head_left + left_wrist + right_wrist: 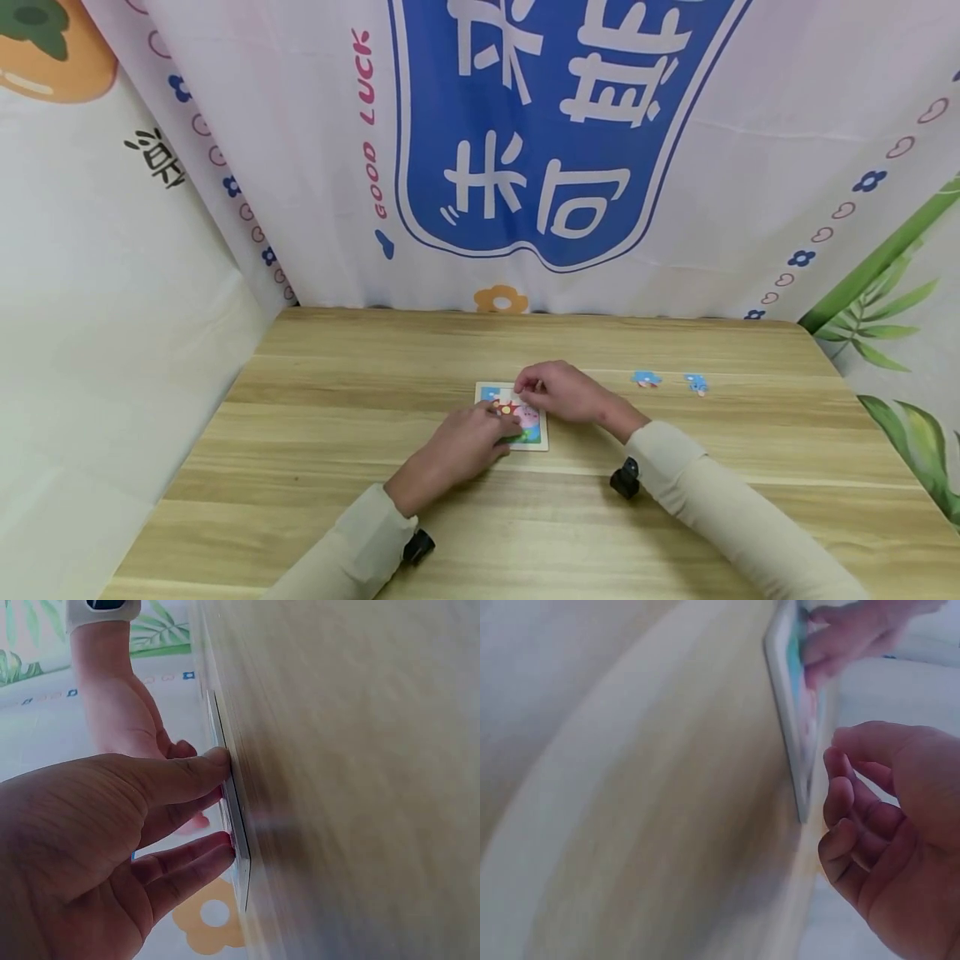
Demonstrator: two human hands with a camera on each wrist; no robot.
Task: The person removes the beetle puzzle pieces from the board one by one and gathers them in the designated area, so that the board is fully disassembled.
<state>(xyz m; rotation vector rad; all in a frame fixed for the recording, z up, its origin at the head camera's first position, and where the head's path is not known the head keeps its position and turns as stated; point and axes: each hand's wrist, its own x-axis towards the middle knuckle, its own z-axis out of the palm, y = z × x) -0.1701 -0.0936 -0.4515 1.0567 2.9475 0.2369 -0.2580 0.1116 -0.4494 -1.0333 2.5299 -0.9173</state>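
We are apparently assembling the puzzle (529, 417) centrally on the surface (337, 375), left hand (471, 436) resting on it, fingers spread, right hand (567, 393) at its far-right edge, fingers curled, any pinch unclear, next probably needing precise alignment.

Cream sleeves (757, 525), black wrist cameras (625, 479)

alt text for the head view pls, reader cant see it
A person's left hand rests on a small picture puzzle on a wooden table, with the right hand at its far right corner. Two loose blue pieces lie to the right.
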